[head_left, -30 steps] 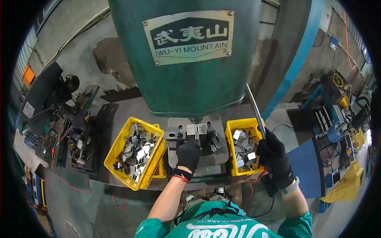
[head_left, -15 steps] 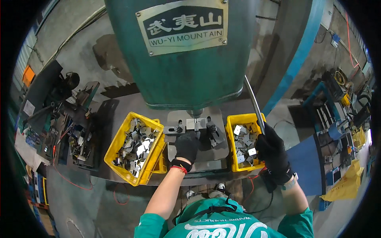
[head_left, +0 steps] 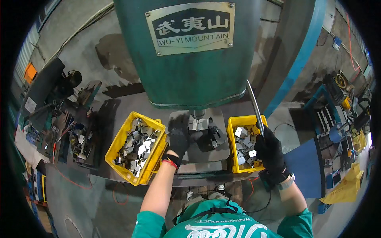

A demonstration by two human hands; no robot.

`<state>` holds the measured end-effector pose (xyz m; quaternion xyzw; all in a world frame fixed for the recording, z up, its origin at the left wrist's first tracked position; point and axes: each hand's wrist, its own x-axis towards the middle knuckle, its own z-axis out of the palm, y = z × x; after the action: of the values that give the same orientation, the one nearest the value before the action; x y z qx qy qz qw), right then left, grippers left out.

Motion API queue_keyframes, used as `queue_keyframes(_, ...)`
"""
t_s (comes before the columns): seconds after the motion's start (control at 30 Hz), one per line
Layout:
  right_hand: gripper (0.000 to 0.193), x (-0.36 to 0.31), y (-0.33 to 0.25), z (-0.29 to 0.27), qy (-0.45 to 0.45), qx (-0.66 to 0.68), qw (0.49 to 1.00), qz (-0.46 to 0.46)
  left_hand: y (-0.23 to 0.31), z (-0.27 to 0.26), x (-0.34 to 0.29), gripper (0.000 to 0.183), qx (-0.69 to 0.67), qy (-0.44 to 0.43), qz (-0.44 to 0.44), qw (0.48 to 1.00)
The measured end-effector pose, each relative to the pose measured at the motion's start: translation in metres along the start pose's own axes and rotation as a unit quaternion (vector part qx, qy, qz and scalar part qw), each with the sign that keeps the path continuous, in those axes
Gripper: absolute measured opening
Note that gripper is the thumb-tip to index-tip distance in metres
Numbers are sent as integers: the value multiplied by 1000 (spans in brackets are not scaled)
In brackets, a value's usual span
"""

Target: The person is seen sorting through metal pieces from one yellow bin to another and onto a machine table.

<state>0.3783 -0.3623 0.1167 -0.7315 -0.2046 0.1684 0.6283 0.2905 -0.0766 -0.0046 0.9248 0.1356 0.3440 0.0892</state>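
My right hand [head_left: 271,152], in a black glove, is closed around the lower end of a long metal lever [head_left: 256,105] slanting up along the press. My left hand [head_left: 178,139], also black-gloved, reaches over the left side of the fixture on the press table, its fingers stretched away from me. It covers the clamp there, and whether it touches it is hidden. Beside its fingers, a small shiny metal block [head_left: 198,124] sits under the press ram [head_left: 197,114]. A dark clamp [head_left: 215,135] stands to the right of the block.
The green press head [head_left: 194,75] rises over the fixture. Yellow bins of small bent metal pieces stand on both sides, one left bin [head_left: 115,166] tilted on another, and one right bin [head_left: 247,170]. Another machine [head_left: 47,99] is at far left, a blue panel [head_left: 303,166] at right.
My left hand has moved left and farther forward, from in front of the block to over the left clamp, its fingers stretching out. My right hand stays on the lever; the view has shifted slightly.
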Motion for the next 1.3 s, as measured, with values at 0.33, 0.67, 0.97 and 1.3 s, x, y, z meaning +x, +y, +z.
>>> queue_keyframes(0.33, 27, 12, 29, -7, -14, 267, 960, 83, -10, 15, 11, 66, -179, -85, -15, 980)
queue_keyframes(0.67, 21, 24, 54, 9, 46, 126, 991, 13, -7, 7, 15, 57, -176, -139, -66, 972)
queue_keyframes(0.97, 28, 38, 72, 14, 72, 310, 944, 83, -8, 9, 17, 49, -262, -123, -93, 953)
queue_keyframes(1.3, 24, 39, 75, 17, 60, 261, 959, 91, 1, -15, 21, 55, -300, -218, -178, 912)
